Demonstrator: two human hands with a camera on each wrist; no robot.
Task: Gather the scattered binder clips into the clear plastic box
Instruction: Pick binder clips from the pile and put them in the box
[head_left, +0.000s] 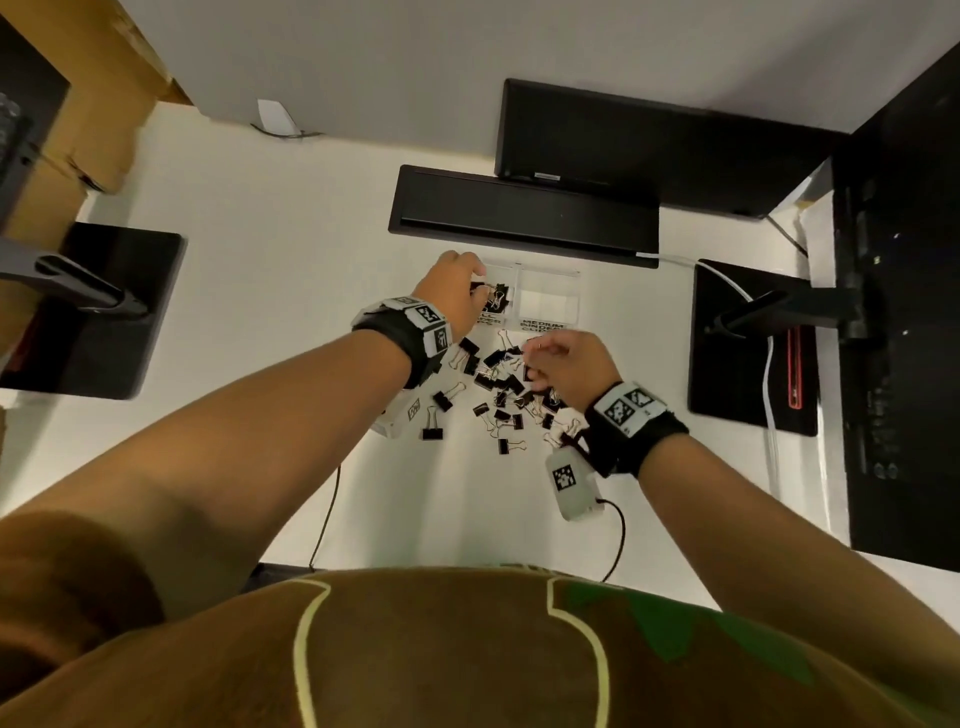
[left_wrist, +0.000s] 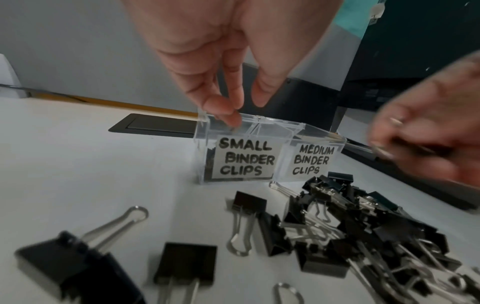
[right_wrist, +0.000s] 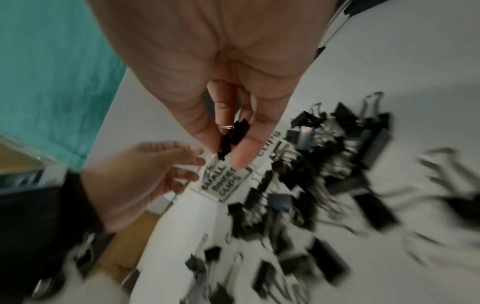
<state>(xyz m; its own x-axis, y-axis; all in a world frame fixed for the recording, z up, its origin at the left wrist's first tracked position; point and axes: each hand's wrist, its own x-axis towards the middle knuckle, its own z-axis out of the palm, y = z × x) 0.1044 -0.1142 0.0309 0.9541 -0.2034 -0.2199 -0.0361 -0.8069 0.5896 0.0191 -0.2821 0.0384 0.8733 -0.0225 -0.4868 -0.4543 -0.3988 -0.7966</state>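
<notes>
A clear plastic box (head_left: 519, 275) with two compartments stands on the white desk; its labels read SMALL BINDER CLIPS (left_wrist: 244, 160) and MEDIUM BINDER CLIPS (left_wrist: 311, 162). The small compartment holds a few black clips (head_left: 496, 300); the medium one looks empty. My left hand (left_wrist: 241, 107) hovers over the small compartment, fingers loosely extended down into its open top, with nothing seen between them. A heap of black binder clips (head_left: 504, 389) lies just in front of the box. My right hand (right_wrist: 228, 152) is raised above the heap and pinches a small black clip (right_wrist: 233, 135).
A black hatch panel (head_left: 524, 213) lies just behind the box. Monitor stands sit at left (head_left: 93, 312) and right (head_left: 753, 343), with a dark tower (head_left: 904, 312) along the right edge. A white tagged device (head_left: 571, 483) with a cable lies near my right wrist.
</notes>
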